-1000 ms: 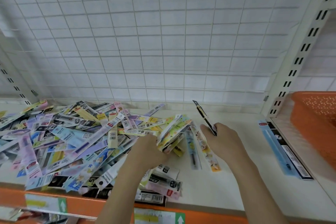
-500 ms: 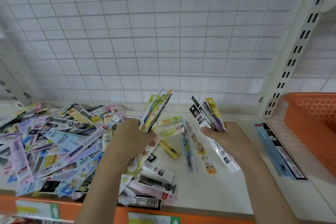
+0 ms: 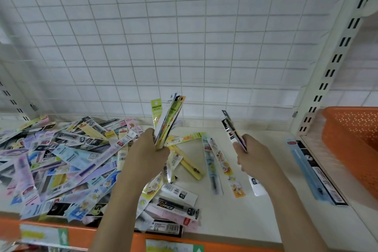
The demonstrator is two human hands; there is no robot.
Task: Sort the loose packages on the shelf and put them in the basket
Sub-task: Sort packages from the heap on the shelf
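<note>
Upright, packages (image 3: 167, 120) between left-hand fingers (image 3: 161, 151).

Bright, even light fills the frame, flat and white, with no one source showing; it seems to fall from above. Shadows are faint — only soft grey smudges under the forearms and beneath the packets (image 3: 214, 165) lying at centre on the shelf (image 3: 245, 217). The wire grid (image 3: 184, 37) across the top bows outward, its lines curving toward the upper left and upper right corners — wide-angle distortion. The upright post (image 3: 335, 57) at right leans sharply. Blur softens the pile of packages (image 3: 61, 159) at the left edge and the labels (image 3: 43, 235) along the bottom left. A pale sheen lies on some plastic sleeves. The orange basket (image 3: 351, 135) at the right edge is slightly soft.
</note>
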